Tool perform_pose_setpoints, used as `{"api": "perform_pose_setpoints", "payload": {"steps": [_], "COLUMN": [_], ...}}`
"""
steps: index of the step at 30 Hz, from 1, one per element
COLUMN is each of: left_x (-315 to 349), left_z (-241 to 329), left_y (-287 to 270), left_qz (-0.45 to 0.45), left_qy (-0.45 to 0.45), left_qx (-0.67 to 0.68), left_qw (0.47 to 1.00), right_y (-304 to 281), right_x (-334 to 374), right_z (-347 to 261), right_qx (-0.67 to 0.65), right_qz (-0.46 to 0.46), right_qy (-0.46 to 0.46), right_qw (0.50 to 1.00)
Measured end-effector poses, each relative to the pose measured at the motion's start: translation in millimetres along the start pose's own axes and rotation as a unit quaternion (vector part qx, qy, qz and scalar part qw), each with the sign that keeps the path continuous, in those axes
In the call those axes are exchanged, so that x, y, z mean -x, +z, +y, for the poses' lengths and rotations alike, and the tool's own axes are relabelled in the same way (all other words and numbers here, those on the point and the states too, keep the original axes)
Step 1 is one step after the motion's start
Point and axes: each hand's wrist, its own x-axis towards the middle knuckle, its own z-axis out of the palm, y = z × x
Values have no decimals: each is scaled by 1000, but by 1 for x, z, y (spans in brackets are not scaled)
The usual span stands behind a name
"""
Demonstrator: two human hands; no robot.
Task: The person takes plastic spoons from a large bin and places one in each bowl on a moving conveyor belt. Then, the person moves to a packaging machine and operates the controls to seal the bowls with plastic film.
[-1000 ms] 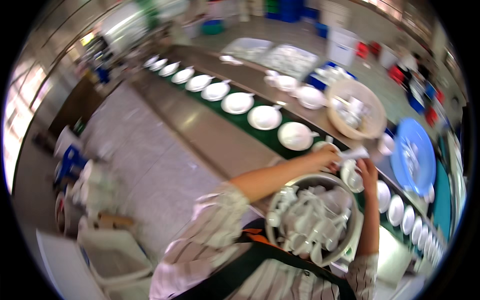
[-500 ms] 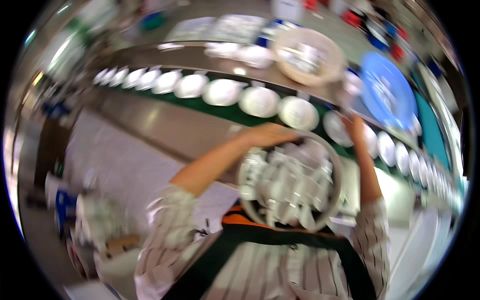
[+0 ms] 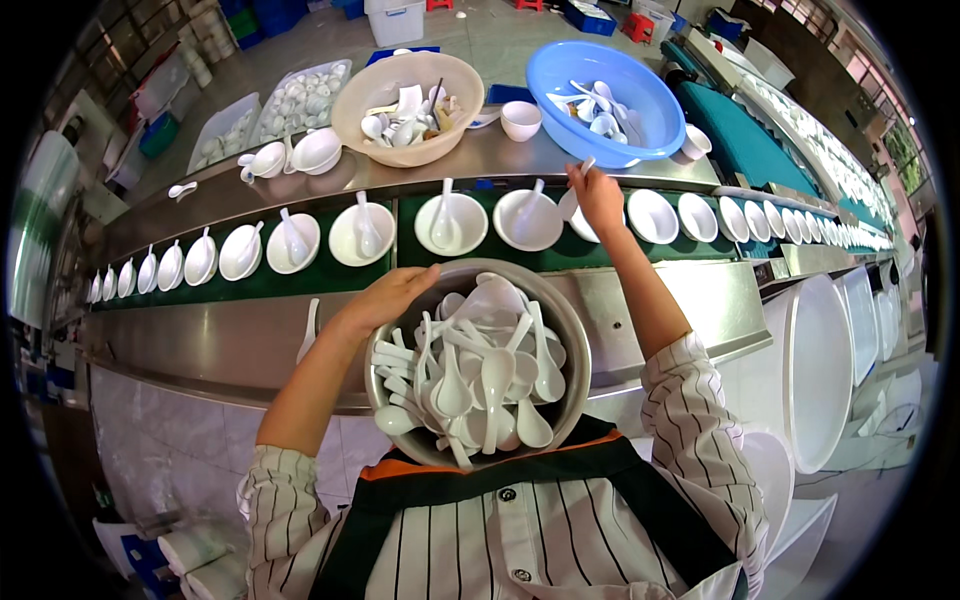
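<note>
A worker in a striped shirt pinches the handle of a white spoon (image 3: 588, 162) between closed fingertips of the right hand (image 3: 600, 203), right of the frame's upper centre, above a white bowl (image 3: 584, 228) on a green belt (image 3: 345, 280). The left hand (image 3: 400, 295), fingers nearly straight, lies at the upper-left rim of a metal basin (image 3: 582, 350) heaped with spoons (image 3: 497, 375); its thumb is hidden, so whether it grips cannot be told. Because the right hand covers part of the bowl, spoon and china may or may not be touching.

Bowls to the left, including the nearest one (image 3: 528, 220), carry spoons with handles leaning over the far rim; those to the right, such as the next bowl (image 3: 655, 217), show none. A light hold high on the handle, with the spoon's scoop let down softly inside the wall, would seem the surest way to avoid chipping or tipping.

Room is tightest beyond the belt, where a blue basin (image 3: 535, 85) stands just behind the right fingertips, beside a small cup (image 3: 520, 120). Neighbouring rims sit close on either side. The easier path appears to be low and towards the body, over the steel worktop (image 3: 610, 305) right of the metal basin.
</note>
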Motion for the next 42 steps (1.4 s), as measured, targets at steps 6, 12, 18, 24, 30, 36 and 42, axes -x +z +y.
{"api": "perform_pose_setpoints", "payload": {"steps": [6,12,18,24,30,36,42], "left_x": [-23,-34,-7,-3,-7,-11,-59], "left_z": [25,27,54,69,56,48,96], "left_y": [35,58,90,114,112,98,41], "left_qz": [31,85,324,299,240,246,141], "left_qy": [13,23,192,248,234,263,244], "left_qx": [4,18,-272,-437,-404,-278,-147], "left_qw": [999,996,886,811,851,891,948], "right_y": [-18,-105,-131,-55,-57,-124,-141], "right_x": [-15,28,43,-2,33,83,84], "right_z": [35,-32,-38,12,13,-32,-33], "right_qx": [3,-188,-367,-219,-125,-86,-90], "right_qz": [-164,-338,-413,-109,-199,-277,-350], "right_qy": [1,-183,-68,-307,-313,-491,-381], "right_qw": [987,904,831,920,920,822,851]}}
